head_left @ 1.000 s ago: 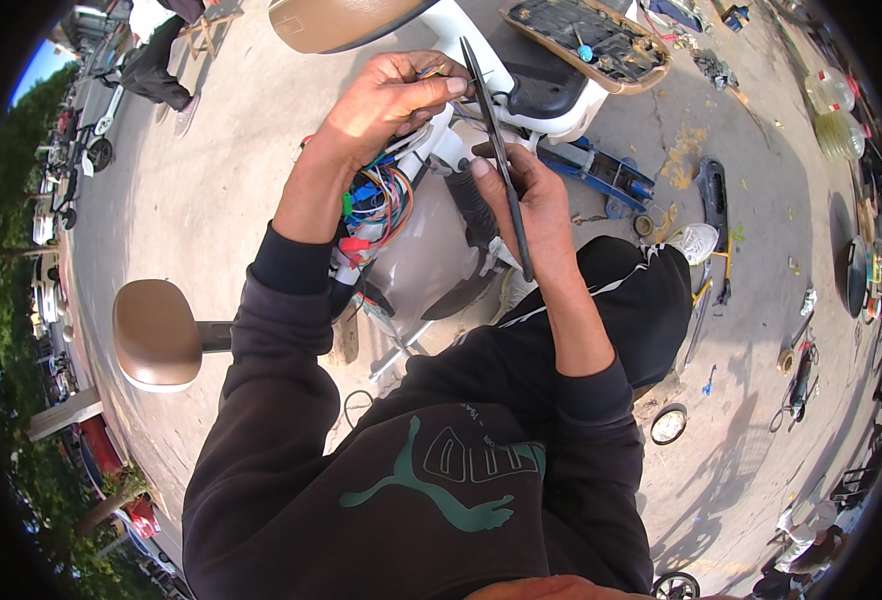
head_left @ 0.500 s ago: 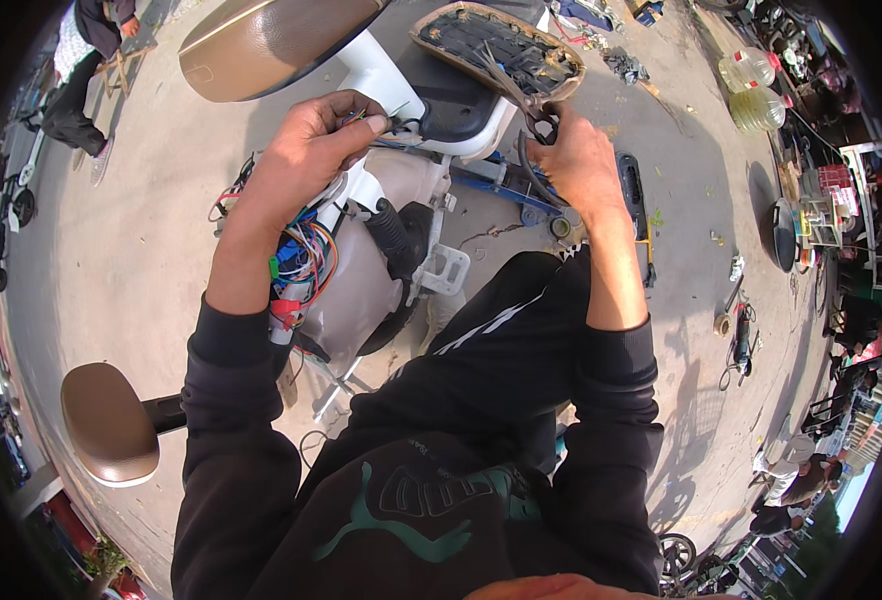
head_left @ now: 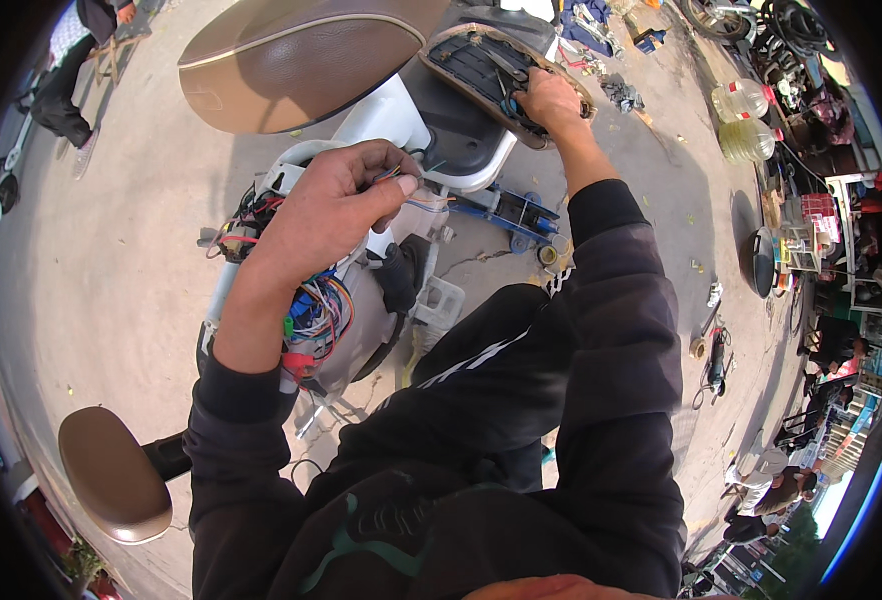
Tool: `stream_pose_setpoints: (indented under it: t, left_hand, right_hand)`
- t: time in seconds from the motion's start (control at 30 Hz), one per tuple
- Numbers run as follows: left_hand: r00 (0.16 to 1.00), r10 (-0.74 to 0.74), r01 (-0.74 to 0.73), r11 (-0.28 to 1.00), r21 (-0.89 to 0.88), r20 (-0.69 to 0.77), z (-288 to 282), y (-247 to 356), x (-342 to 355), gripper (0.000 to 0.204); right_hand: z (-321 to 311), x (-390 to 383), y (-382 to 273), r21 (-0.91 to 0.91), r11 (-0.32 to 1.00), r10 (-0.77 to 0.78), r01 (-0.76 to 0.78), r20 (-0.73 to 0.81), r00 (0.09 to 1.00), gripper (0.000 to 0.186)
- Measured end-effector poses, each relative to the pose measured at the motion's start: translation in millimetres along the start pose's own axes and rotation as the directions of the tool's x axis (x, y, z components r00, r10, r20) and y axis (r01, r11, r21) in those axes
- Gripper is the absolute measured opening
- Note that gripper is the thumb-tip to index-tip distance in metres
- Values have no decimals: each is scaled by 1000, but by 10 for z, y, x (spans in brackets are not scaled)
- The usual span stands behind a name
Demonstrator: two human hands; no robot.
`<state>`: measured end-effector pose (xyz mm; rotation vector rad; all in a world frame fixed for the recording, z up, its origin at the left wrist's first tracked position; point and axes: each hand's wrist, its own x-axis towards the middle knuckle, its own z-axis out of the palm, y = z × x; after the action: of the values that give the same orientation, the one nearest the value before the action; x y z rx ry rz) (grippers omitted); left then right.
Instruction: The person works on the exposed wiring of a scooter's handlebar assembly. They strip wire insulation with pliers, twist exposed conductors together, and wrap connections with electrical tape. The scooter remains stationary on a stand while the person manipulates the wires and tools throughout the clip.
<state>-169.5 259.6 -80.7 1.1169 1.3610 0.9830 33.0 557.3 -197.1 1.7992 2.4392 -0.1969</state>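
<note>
Thin coloured electrical wires (head_left: pixel 427 207) sat at twelve o'clock, just above the middle of our view, pinched between the thumb and forefinger of our left hand (head_left: pixel 336 207). A few strand ends poked out past the thumb, toward three o'clock.

Our right hand (head_left: pixel 551 98) was at one o'clock, over an upturned seat pad with a black underside and a brown rim (head_left: pixel 458 62). Its fingers curled down beside long grey metal scissors (head_left: pixel 504 64) lying there; we could not tell whether they gripped them.

At nine o'clock, a tangled bundle of multicoloured wires (head_left: pixel 323 310) hung bare, with a red plastic connector (head_left: pixel 298 363) below it. A brown leather-look seat (head_left: pixel 301 65) filled eleven o'clock.

We judged the work to be partway: the wiring was out in the open and some strands were singled out, but their ends looked unjoined and the bundle remained uncovered. Whether any tip was stripped, we could not make out.
</note>
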Motion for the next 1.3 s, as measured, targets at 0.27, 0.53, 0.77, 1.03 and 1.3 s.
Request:
stream_pose_setpoints:
  t: [0.27, 0.53, 0.77, 1.03, 1.3]
  left_hand:
    - [998, 63, -61, 990, 131, -12, 127, -201, -228, 27]
    - [997, 77, -70, 961, 266, -17, 342, 127, -629, 26]
    - [996, 85, -90, 961, 262, 31, 508, 303, -925, 25]
    - [991, 103, -122, 963, 240, 90, 606, 152, -819, 24]
    - [991, 34, -65, 968, 243, 130, 678, 267, -861, 22]
  right_hand:
    - [-221, -1115, -57, 418, 831, -239, 366, -326, 915, 36]
    - [-815, -2963, -557, 288, 503, -530, 815, -642, 554, 19]
    - [-897, -3385, -504, 199, 616, -491, 762, -659, 569, 11]
    - [-735, -3375, -546, 115, 726, -425, 678, -701, 573, 13]
    - [-1002, -2863, 975, 185, 961, 266, -204, -435, 860, 20]
